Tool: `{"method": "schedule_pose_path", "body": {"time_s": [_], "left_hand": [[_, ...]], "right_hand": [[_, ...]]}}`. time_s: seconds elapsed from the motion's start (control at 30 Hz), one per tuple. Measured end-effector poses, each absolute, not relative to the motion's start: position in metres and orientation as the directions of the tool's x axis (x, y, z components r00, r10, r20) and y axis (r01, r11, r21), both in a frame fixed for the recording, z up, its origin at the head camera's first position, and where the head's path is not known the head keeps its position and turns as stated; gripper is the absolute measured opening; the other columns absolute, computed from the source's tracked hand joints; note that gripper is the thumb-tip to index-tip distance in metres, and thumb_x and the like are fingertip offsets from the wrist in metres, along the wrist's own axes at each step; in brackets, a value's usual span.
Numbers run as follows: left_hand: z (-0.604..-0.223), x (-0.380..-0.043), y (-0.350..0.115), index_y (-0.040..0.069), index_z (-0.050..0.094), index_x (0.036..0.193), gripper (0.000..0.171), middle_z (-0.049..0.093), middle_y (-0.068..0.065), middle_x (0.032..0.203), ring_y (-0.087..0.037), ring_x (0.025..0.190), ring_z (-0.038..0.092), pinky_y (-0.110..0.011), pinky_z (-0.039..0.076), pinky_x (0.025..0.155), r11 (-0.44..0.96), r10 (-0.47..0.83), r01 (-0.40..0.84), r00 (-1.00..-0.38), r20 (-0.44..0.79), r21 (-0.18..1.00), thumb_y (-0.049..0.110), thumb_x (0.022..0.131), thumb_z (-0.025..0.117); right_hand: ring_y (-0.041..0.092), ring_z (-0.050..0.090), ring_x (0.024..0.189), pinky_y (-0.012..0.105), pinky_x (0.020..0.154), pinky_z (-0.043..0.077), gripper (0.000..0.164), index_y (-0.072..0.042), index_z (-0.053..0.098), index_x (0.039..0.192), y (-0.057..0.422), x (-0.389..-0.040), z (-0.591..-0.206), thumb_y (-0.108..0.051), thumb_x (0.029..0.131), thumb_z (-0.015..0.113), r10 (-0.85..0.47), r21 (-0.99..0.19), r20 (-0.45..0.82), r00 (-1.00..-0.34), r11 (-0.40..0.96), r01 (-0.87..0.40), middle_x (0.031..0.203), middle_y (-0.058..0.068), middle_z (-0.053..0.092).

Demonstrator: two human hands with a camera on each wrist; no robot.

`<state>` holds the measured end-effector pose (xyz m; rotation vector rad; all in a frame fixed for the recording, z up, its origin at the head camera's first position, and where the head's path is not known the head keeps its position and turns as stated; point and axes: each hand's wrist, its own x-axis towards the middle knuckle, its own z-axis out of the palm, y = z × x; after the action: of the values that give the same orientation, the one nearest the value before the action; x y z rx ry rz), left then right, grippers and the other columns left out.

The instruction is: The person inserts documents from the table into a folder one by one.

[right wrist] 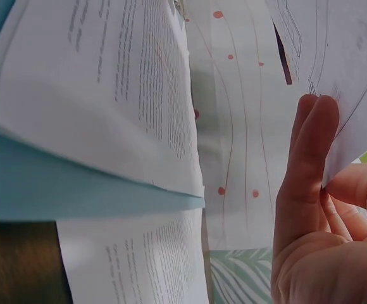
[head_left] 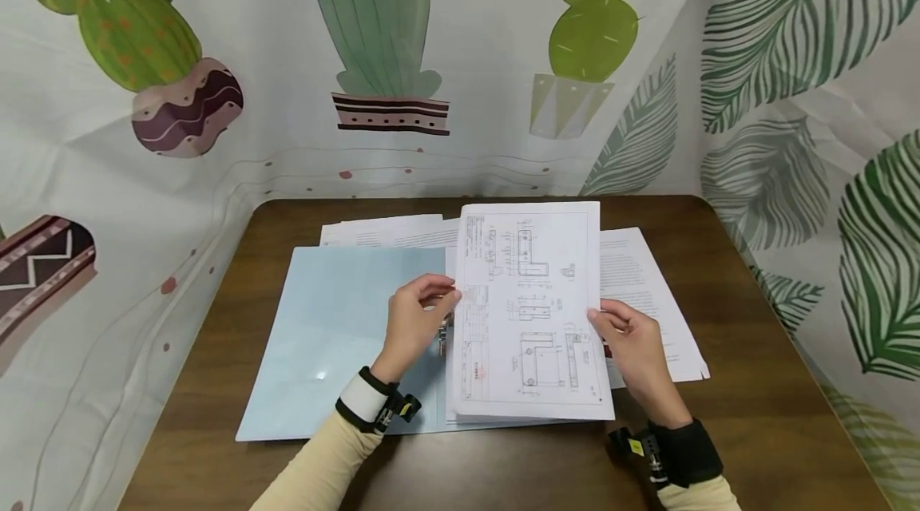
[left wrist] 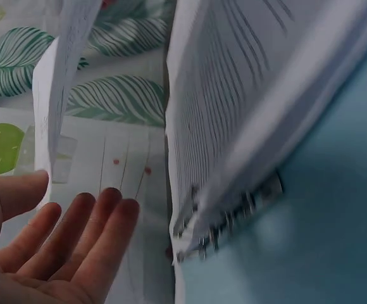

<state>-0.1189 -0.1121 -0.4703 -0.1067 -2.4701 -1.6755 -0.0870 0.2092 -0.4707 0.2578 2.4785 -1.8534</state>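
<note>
Both hands hold up a printed sheet with technical drawings (head_left: 532, 303) above an open light-blue folder (head_left: 345, 319). My left hand (head_left: 420, 315) pinches the sheet's left edge between thumb and fingers. At its right edge, my right hand (head_left: 632, 339) pinches it the same way. In the left wrist view, metal binder rings (left wrist: 228, 218) stand at the folder's spine beside a stack of text pages (left wrist: 215, 126). The right wrist view shows the raised sheet (right wrist: 342, 57) apart from the text pages (right wrist: 107, 82) lying in the folder.
Loose printed papers (head_left: 647, 287) stick out at the right of the folder, and more papers (head_left: 388, 231) lie behind it. All of this rests on a brown wooden table (head_left: 762, 415). A curtain with cactus and leaf prints (head_left: 496, 32) hangs behind the table.
</note>
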Motion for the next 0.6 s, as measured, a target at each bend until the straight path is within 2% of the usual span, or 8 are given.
{"method": "schedule_pose_path", "body": {"time_s": [0.1,0.27,0.47,0.6], "left_hand": [[-0.470,-0.117,-0.119,0.009,0.075,0.113,0.023,0.076,-0.004,0.106,-0.017,0.093,0.074,-0.035,0.060,0.080,0.459,0.000,0.207,-0.972,0.233,0.864,0.014,0.091,0.080],[-0.469,-0.112,-0.132,0.007,0.071,0.124,0.036,0.073,-0.010,0.121,-0.030,0.111,0.071,-0.049,0.057,0.090,0.558,0.064,0.254,-0.962,0.264,0.790,0.014,0.090,0.081],[-0.467,-0.109,-0.149,0.003,0.062,0.139,0.060,0.061,-0.018,0.142,-0.035,0.134,0.055,-0.053,0.045,0.108,0.703,0.159,0.284,-0.956,0.245,0.652,0.019,0.086,0.086],[-0.470,-0.107,-0.159,0.002,0.055,0.146,0.078,0.051,-0.024,0.150,-0.042,0.141,0.046,-0.056,0.038,0.113,0.777,0.212,0.304,-0.951,0.225,0.551,0.024,0.080,0.091]], "right_hand": [[0.016,0.071,0.081,0.031,0.068,0.060,0.040,-0.002,0.065,0.132,0.212,-0.089,-0.472,-0.028,0.101,0.068,0.112,-0.943,-0.132,-0.985,0.293,0.160,0.112,0.017,0.075],[0.019,0.071,0.083,0.032,0.069,0.061,0.041,-0.004,0.064,0.135,0.214,-0.093,-0.473,-0.028,0.102,0.066,0.109,-0.933,-0.156,-0.982,0.311,0.183,0.114,0.017,0.074],[0.019,0.071,0.084,0.030,0.069,0.060,0.042,-0.003,0.064,0.135,0.215,-0.096,-0.475,-0.029,0.102,0.066,0.098,-0.927,-0.173,-0.980,0.321,0.196,0.115,0.016,0.074],[0.019,0.071,0.084,0.029,0.070,0.060,0.042,-0.003,0.064,0.135,0.216,-0.098,-0.478,-0.029,0.103,0.065,0.095,-0.921,-0.184,-0.978,0.331,0.206,0.115,0.017,0.074]]}}
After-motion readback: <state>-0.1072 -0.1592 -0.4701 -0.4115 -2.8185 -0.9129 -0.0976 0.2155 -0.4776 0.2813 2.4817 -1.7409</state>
